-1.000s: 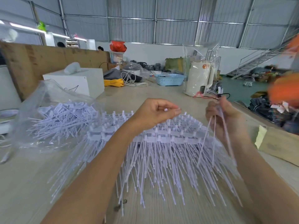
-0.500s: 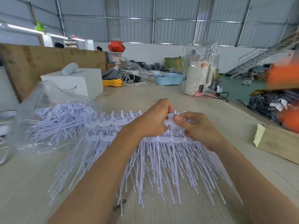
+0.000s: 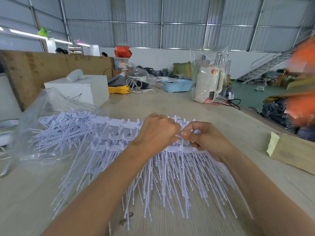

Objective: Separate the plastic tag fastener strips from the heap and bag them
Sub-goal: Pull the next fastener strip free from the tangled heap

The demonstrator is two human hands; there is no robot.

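The tag fastener strips [image 3: 153, 176] look like thin, smooth white plastic with a faint sheen. The bag [image 3: 51, 106] at left is clear, glossy plastic film, crinkled. The surface [image 3: 170, 103] is pale wood with a fine matt grain. Behind it stands a rough brown board [image 3: 42, 68], while the walls are dull corrugated metal sheeting [image 3: 136, 34]. The basket [image 3: 177, 86] is light blue perforated plastic, and the kettle [image 3: 208, 86] sits in shiny wrap.

Corrugated grey metal walls [image 3: 170, 12] rise at twelve o'clock; a metal staircase [image 3: 265, 65] climbs at two, a plywood partition [image 3: 42, 65] at ten.
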